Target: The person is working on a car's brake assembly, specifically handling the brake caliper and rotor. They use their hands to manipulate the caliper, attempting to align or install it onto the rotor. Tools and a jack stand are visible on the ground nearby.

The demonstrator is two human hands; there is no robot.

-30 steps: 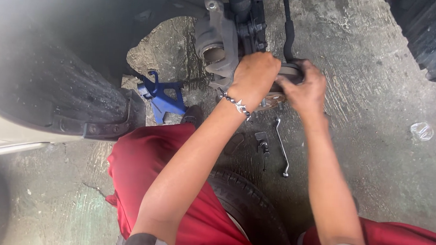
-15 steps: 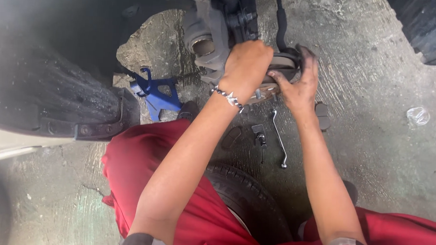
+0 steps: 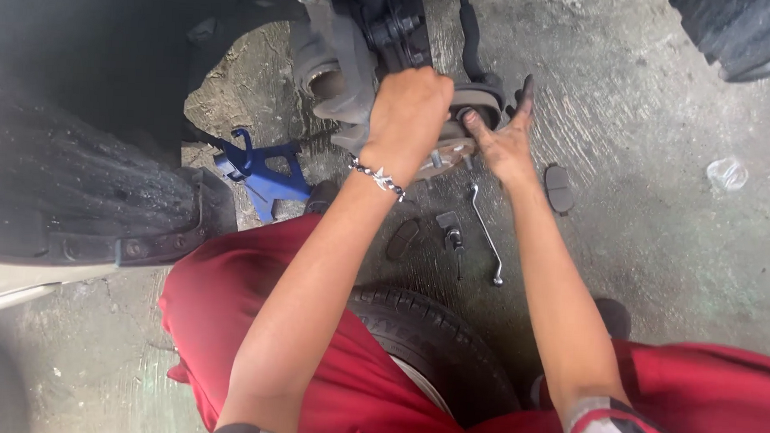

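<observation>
Flanking the wheel hub [image 3: 453, 141]: 2 hands [image 3: 407, 113].

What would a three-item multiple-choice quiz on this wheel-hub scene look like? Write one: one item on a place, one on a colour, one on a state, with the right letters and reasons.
1. Where does the wrench lie?
A. On the concrete floor between the arms
B. On top of the tyre
C. In the left hand

2. What colour is the jack beside the hub?
A. Yellow
B. Blue
C. Green

3. How is the right hand held?
A. Clenched in a fist
B. Flat on the floor
C. Open, fingers spread against the brake assembly

Answers:
1 A: the wrench rests on the bare floor below the brake assembly, away from the tyre.
2 B: its frame is plainly blue.
3 C: its fingers are splayed at the hub, while the left hand is the closed one.
</observation>
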